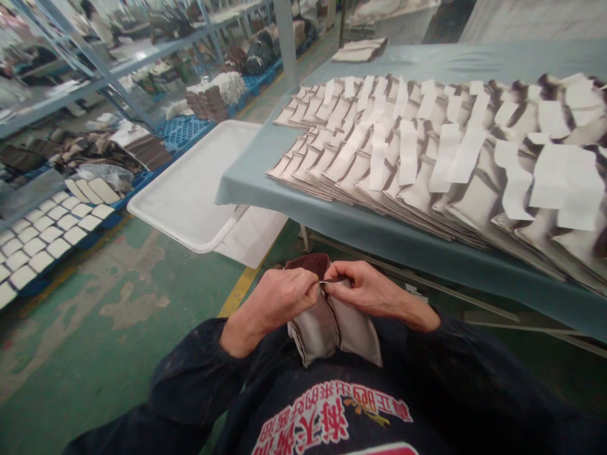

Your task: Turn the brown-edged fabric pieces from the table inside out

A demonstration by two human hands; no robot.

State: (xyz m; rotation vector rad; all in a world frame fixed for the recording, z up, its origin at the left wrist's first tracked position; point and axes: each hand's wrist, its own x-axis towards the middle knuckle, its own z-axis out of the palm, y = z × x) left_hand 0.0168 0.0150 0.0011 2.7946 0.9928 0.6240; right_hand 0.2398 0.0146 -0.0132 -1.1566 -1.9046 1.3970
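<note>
Dark apron (pixel 332 420) with printed characters lies nearest, and just beyond its top edge hangs the beige padded fabric piece (pixel 315 335), its brown section uppermost. The left hand (pixel 284 294) and right hand (pixel 374 287) are both pinching its upper edge, fingertips almost meeting over a small glinting bit too tiny to identify. To work this edge well, I'd keep both pinches close, pull evenly, and let the padded panels hang without twisting.

Beyond, the teal-covered table (pixel 246 174) bears overlapping rows of similar padded pieces (pixel 294 158); its near edge would limit forward reach. Left of it sits a white plastic tub (pixel 190 183). Loose white strips (pixel 516 183) lie on the rows and could slide if bumped.
</note>
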